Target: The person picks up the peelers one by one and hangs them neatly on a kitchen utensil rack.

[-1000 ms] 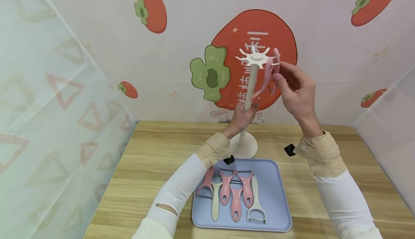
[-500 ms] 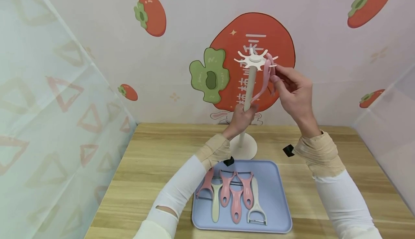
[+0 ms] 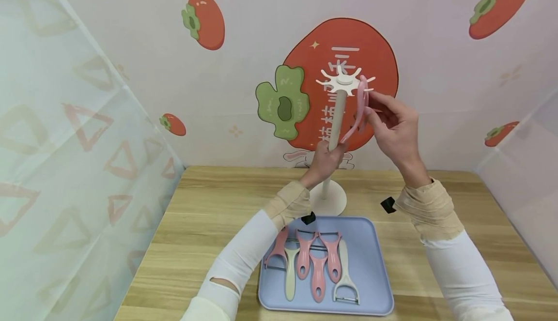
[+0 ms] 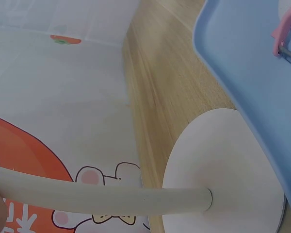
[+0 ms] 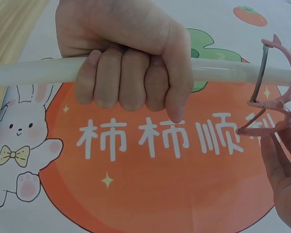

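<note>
My left hand (image 3: 324, 162) grips the white pole of an upright stand (image 3: 337, 117), its fingers wrapped round the pole in the right wrist view. At the top of the stand is a ring of white hooks (image 3: 344, 81). Close by these hooks, my right hand (image 3: 395, 126) pinches a pink peeler (image 5: 269, 130) between thumb and fingers. Another pink peeler (image 5: 283, 68) hangs right beside it, and the two overlap in the head view. The stand's round base (image 4: 228, 165) rests on the table behind the tray.
A blue tray (image 3: 375, 272) at the front holds several pink peelers (image 3: 318, 277), a pale green peeler (image 3: 290, 275) and a white peeler (image 3: 346, 275). The wooden table (image 3: 209, 205) meets a printed wall cloth (image 3: 244, 117) at the back.
My right hand has shifted slightly left and down with the pink peeler, bringing it close against the hooks and the other peeler. The left hand keeps its hold on the pole.
</note>
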{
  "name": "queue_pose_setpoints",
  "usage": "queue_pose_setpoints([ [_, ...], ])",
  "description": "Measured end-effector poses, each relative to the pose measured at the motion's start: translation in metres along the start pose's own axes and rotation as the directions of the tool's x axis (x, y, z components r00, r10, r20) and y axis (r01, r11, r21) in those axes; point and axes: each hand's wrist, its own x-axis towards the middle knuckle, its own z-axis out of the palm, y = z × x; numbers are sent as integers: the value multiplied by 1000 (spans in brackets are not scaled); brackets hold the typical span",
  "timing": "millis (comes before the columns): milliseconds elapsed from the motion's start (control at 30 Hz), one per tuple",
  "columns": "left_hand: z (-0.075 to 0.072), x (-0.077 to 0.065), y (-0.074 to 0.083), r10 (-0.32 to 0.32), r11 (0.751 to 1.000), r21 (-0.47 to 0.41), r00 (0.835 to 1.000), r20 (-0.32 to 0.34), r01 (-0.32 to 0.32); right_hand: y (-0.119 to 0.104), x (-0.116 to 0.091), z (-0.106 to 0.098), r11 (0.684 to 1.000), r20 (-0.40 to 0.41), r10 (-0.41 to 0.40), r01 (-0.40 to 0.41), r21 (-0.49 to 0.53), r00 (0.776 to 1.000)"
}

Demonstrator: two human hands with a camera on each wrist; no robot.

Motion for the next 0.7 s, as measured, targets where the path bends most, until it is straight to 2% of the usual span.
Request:
queue_pose_setpoints([
  [233, 0, 0, 0, -22, 1000, 11, 1000, -14, 22, 9, -1, -1, 1000, 9, -20, 20, 4, 1000],
  [467, 0, -1, -1, -32, 999, 13, 999, -14, 32, 8, -3, -2, 1000, 18, -28, 28, 7, 999],
  [700, 0, 0, 2, -47, 999, 12, 999, -10, 47, -11, -4, 2, 1000, 53, -21, 20, 24, 998],
])
